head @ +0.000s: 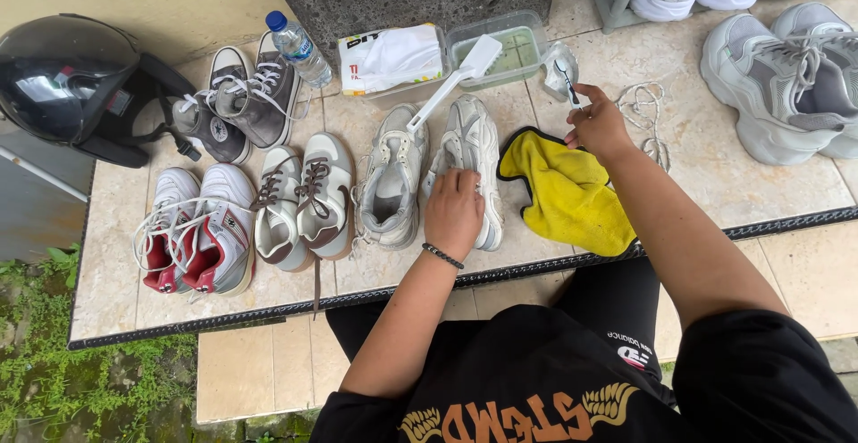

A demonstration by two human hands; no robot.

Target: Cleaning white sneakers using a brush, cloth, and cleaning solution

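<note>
My left hand (pixel 454 209) rests flat on a white and grey sneaker (pixel 472 139) lying on the tiled ledge (pixel 116 255); a dark bracelet circles that wrist. Its partner sneaker (pixel 391 179) lies just to the left, with a white long-handled brush (pixel 451 85) across its top. My right hand (pixel 597 123) is closed on a small toothbrush (pixel 567 83) with a dark handle, held above the far edge of a yellow cloth (pixel 568 194). A clear tub (pixel 511 50) of greenish water stands just beyond the sneakers.
Left of the sneakers lie a beige pair (pixel 304 202), a red and white pair (pixel 197 228) and a grey high-top pair (pixel 239 103). A black helmet (pixel 63 76), water bottle (pixel 299 48), white packet (pixel 389 57), loose laces (pixel 645 108) and chunky grey shoes (pixel 786 81) surround them.
</note>
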